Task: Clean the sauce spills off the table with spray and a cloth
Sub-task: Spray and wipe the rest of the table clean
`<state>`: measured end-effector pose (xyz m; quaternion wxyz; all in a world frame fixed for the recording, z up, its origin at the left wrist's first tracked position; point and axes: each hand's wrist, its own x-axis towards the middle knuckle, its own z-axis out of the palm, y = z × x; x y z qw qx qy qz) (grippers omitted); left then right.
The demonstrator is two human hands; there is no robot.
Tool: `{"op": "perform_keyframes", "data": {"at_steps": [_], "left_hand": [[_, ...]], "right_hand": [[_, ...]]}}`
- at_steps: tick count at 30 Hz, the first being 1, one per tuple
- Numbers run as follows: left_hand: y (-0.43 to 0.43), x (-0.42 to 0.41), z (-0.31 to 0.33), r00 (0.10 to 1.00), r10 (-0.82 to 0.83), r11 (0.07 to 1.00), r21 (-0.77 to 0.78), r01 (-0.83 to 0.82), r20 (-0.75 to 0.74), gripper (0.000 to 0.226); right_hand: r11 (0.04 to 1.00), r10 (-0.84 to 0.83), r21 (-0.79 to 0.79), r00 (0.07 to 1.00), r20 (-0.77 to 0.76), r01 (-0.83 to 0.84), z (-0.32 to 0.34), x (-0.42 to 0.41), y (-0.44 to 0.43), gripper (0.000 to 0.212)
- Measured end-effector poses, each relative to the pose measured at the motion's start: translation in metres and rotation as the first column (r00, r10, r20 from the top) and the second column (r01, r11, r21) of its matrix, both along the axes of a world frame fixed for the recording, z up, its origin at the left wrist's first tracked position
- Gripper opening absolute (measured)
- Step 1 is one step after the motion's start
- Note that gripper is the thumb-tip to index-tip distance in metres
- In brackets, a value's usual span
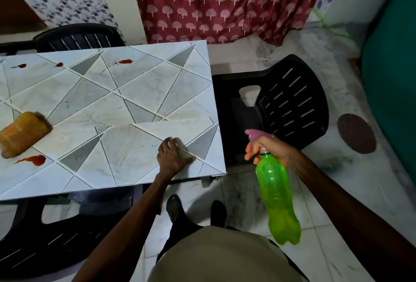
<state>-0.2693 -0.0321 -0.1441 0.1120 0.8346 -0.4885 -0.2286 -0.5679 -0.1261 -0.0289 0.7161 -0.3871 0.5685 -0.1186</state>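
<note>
— Is the spraying going yet?
— Not yet. The right hand (271,149) is clamping the green spray bottle (273,191) off the table (135,92) edge. The left hand (173,155) is lying curled there, grip unclear. The sauce spills (33,160) are waiting by the orange cloth (22,135), so I'm guessing he aims next.

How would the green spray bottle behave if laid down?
The green spray bottle looks like thin translucent plastic, so probably light and dentable. Its round body would likely roll if laid flat. Held by its neck, it may swing.
</note>
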Motion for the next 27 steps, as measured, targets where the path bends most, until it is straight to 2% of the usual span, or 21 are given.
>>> {"op": "perform_keyframes", "data": {"at_steps": [4,7,10,14,20,24,27], "left_hand": [[-0.009,-0.007,-0.001,1.0,0.0,1.0,-0.006,-0.001,-0.03,0.107],[-0.016,-0.01,-0.003,0.998,0.004,1.0,-0.029,-0.006,-0.055,0.103],[-0.021,-0.014,-0.003,0.998,0.006,0.999,-0.044,-0.008,-0.062,0.1],[-0.025,-0.015,-0.003,0.997,-0.004,0.998,-0.057,-0.001,-0.071,0.1],[-0.033,0.005,-0.001,0.995,0.004,0.997,-0.08,-0.012,-0.096,0.098],[-0.04,0.033,0.001,0.995,0.028,0.993,-0.113,-0.039,-0.1,0.1],[-0.047,0.067,0.005,0.994,0.064,0.987,-0.139,-0.076,-0.092,0.101]], "right_hand": [[0.984,0.179,0.03,0.982,-0.06,-0.177,-0.014,-0.02,0.036,0.063],[0.97,0.245,0.045,0.961,-0.131,-0.241,-0.022,-0.036,0.054,0.057],[0.975,0.218,0.057,0.969,-0.112,-0.213,-0.02,-0.045,0.058,0.049],[0.975,0.222,0.038,0.971,-0.085,-0.22,-0.012,-0.033,0.047,0.061],[0.988,0.149,-0.037,0.985,-0.092,-0.153,-0.007,0.01,0.015,0.067],[0.976,0.2,-0.078,0.977,-0.069,-0.205,0.007,0.052,-0.007,0.071],[0.963,0.223,-0.142,0.973,-0.05,-0.228,0.023,0.102,-0.025,0.065]]}}
